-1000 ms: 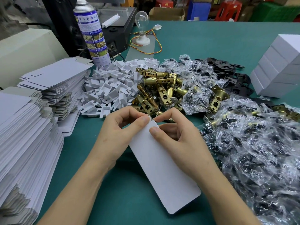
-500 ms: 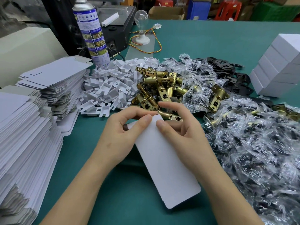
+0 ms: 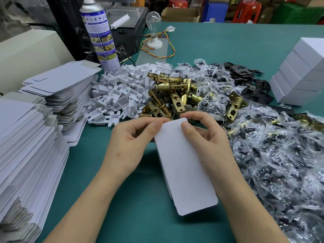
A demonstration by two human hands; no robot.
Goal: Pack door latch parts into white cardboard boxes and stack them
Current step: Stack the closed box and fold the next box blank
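My left hand and right hand both pinch the far end of the flat white cardboard box blank. My thumbs lie on its top face and my other fingers curl behind it, so both hands grasp the card and nothing else. Over the last second I have swung the blank round. It lay slanted across me with its near end out to my right, and now it runs almost straight away from me. Its far end is raised just in front of the heap of brass cylindrical latch bolts. I cannot tell whether its near end rests on the green-topped table.

A narrow side wall now shows along the blank's left edge, under the top face, where a moment ago I saw only a flat sheet. I judge that the sleeve is starting to pop open.

So the task is still at forming the box, not at filling it. The latch bolts, the pile of white moulded plastic inserts and the clear plastic bags of small black screws all lie beyond my hands or to my right, and I hold none of them. The stack of closed white cardboard boxes waits at the far right. I reckon I must square the sleeve and tuck one end shut before any part goes in
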